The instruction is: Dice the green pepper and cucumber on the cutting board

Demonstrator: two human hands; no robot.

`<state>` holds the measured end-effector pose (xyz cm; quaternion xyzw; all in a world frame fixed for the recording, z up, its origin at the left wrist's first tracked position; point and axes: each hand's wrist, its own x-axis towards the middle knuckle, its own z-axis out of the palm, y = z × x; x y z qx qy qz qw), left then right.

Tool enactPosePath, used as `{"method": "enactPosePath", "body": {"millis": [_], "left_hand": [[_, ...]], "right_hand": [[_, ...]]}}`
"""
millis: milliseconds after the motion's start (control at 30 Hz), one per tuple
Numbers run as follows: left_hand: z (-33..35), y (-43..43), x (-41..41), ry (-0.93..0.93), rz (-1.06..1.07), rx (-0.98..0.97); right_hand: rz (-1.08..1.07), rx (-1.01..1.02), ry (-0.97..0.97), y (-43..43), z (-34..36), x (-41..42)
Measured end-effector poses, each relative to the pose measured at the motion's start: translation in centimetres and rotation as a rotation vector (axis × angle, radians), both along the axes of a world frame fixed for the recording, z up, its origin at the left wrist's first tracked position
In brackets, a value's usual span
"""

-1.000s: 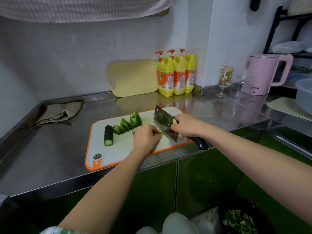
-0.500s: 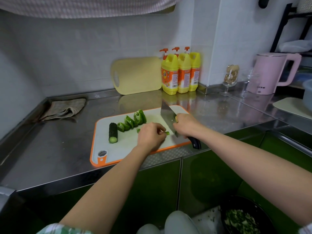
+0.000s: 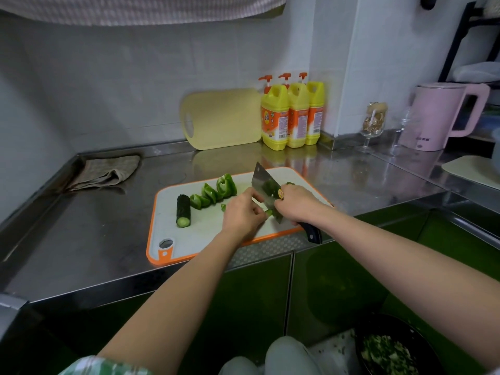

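Observation:
A white cutting board point(image 3: 205, 234) with an orange rim lies on the steel counter. On it are a dark cucumber piece point(image 3: 183, 210) at the left and several green pepper pieces point(image 3: 215, 192) in a row. My right hand point(image 3: 296, 204) grips a cleaver point(image 3: 266, 190) by its black handle, blade down on the board. My left hand point(image 3: 243, 215) has curled fingers pinching a small green pepper piece point(image 3: 269, 212) against the blade. More green bits show behind the blade, partly hidden.
A folded cloth point(image 3: 105, 171) lies at the back left. A yellow board point(image 3: 221, 119) leans on the wall beside three yellow soap bottles point(image 3: 292, 115). Glasses point(image 3: 374, 123) and a pink kettle point(image 3: 443, 117) stand right. A dark bowl of chopped greens point(image 3: 389, 353) sits below.
The cleaver has shifted slightly and its blade stands more upright beside my left fingers. The camera view has drifted a little. The cucumber and pepper row stay put.

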<state>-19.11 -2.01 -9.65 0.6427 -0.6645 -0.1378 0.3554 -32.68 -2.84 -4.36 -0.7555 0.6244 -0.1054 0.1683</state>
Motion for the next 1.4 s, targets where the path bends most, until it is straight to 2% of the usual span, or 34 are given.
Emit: {"method": "enactPosePath", "body": {"millis": [233, 500, 800, 1133, 1400], "left_hand": [[-0.4, -0.3, 0.0, 0.098, 0.055, -0.005], [-0.8, -0.5, -0.3, 0.074, 0.073, -0.061], [-0.9, -0.6, 0.1, 0.074, 0.063, -0.056], [-0.8, -0.6, -0.3, 0.062, 0.079, -0.062], [-0.8, -0.2, -0.2, 0.067, 0.077, -0.052]], "right_hand": [[-0.009, -0.051, -0.142, -0.6, 0.3, -1.5], [0.041, 0.009, 0.052, 0.5, 0.5, -0.6], [-0.027, -0.06, -0.152, 0.0, -0.2, -0.7], [0.067, 0.002, 0.047, 0.5, 0.2, -0.2], [-0.022, -0.045, -0.111, 0.1, -0.1, -0.6]]}}
